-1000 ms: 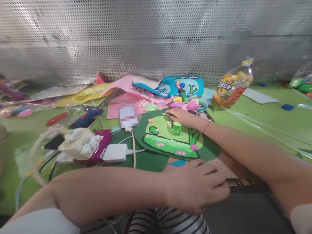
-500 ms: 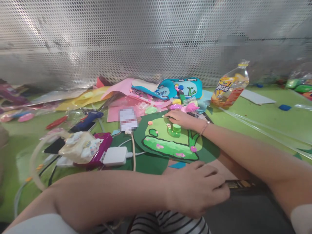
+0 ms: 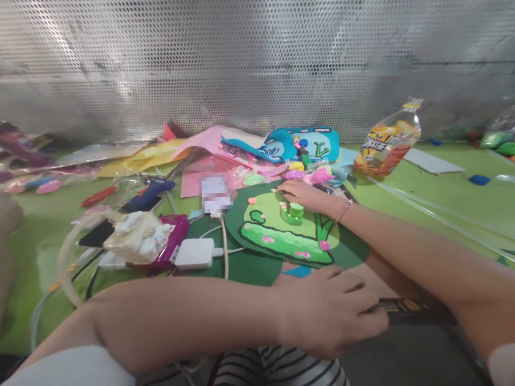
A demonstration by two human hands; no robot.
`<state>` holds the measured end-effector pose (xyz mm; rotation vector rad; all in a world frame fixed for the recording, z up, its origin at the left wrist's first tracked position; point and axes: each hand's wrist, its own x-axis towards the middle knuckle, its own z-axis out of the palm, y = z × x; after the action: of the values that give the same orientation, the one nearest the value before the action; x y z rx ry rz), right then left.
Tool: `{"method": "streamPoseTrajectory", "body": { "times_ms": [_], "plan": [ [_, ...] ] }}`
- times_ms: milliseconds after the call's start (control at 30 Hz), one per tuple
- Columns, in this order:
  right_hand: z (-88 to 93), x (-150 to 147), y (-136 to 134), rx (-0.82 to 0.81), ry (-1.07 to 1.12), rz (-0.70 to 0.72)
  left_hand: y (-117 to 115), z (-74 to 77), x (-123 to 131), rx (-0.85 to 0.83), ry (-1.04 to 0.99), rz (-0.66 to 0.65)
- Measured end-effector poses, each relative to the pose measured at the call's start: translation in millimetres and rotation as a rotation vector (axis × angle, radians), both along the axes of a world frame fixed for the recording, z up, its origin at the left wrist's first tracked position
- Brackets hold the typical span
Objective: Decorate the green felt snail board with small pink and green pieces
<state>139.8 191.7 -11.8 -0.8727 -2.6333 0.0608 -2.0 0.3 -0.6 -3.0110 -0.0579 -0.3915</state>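
Nothing much had moved: right hand (image 3: pixel 303 196), fingers bent, still at the top of the green clay picture (image 3: pixel 277 228) on the counter (image 3: pixel 434 209); left hand (image 3: pixel 333 310) half-curled. Couldn't tell if either grip held anything. Probably pressing; next needed a light touch.

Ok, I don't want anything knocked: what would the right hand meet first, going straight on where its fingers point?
Probably the pale green lump, just past the edge of the dark green sheet: the right hand points roughly its way. Depth is unclear, so it might pass above.
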Motion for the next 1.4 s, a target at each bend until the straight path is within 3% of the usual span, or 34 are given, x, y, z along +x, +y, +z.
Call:
{"method": "streamPoseTrajectory", "body": {
  "times_ms": [1400],
  "plan": [
    [0.4, -0.1, 0.2, -0.013, 0.006, 0.005, 0.3, 1.4, -0.1, 0.005, -0.003, -0.008]
  ]
}}
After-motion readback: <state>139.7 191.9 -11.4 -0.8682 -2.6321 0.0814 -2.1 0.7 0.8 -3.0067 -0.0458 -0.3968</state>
